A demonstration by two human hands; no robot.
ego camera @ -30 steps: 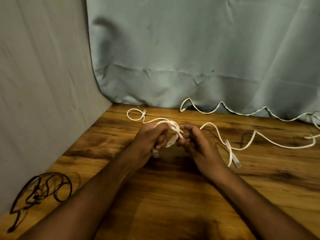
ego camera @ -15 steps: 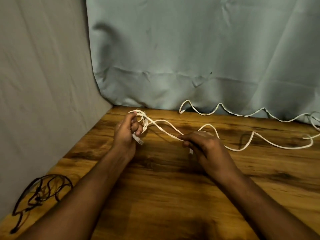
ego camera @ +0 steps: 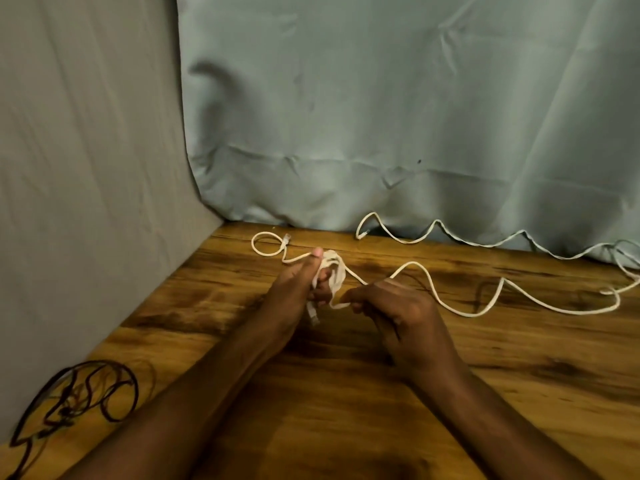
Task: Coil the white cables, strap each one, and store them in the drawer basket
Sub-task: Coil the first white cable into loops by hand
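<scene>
Fingers of the left hand [ego camera: 294, 289] curl round a small coil [ego camera: 333, 271] of white cable, one plug hanging below; the right hand [ego camera: 391, 306] pinches the same cable just beside it. Most of its length [ego camera: 485, 311] trails unwound across the wooden table [ego camera: 346, 410]. Farther back a second white cable [ego camera: 433, 230] lies uncoiled along the curtain. Judged early: nothing strapped, and no drawer basket is in view.

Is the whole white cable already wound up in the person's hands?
No, most of the thin white cable trails loose across the wooden table, beyond the right hand.
</scene>
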